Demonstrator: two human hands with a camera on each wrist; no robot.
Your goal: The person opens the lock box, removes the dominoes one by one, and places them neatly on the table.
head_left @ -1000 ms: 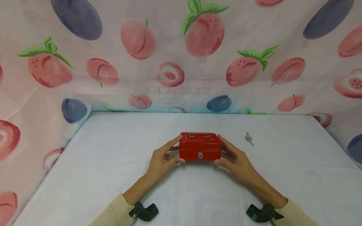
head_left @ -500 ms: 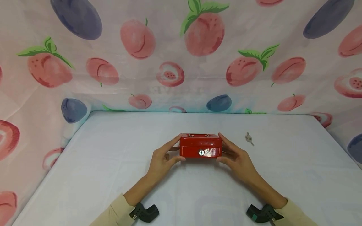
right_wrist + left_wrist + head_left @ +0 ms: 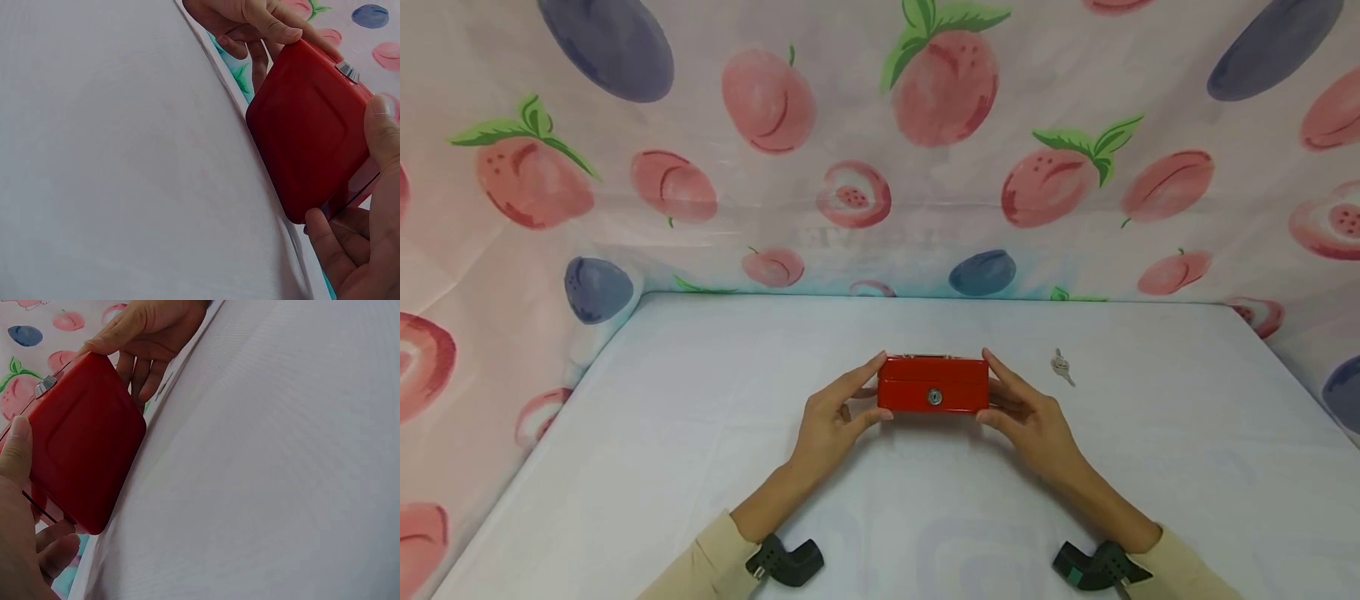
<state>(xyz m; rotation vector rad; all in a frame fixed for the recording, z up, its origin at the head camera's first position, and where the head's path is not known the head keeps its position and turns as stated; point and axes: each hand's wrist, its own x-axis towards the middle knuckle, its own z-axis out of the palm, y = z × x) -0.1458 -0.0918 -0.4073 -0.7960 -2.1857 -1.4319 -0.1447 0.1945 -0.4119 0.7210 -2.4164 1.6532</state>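
A small red cash box [image 3: 910, 396] with a round silver lock on its front is held up off the white table between two hands. At its left end the left hand [image 3: 827, 421] grips it, thumb at the front lower corner and forefinger at the top. The right hand [image 3: 1037, 429] holds the opposite end in the same way. Both wrist views show the box's plain red underside [image 3: 94, 444], tilted toward the cameras, with fingers curled around the ends. The lid is closed, and its handle is mostly hidden from the head view.
Two small silver keys [image 3: 1061, 367], seemingly joined together, lie on the white tablecloth [image 3: 700, 375] to the right of the box. A fruit-patterned curtain [image 3: 925, 208] hangs behind the table. Black camera mounts [image 3: 786, 562] are strapped to both wrists.
Both hands have raised the cash box slightly and tipped it back, so less of its top and handle shows. The keys have stayed in place.
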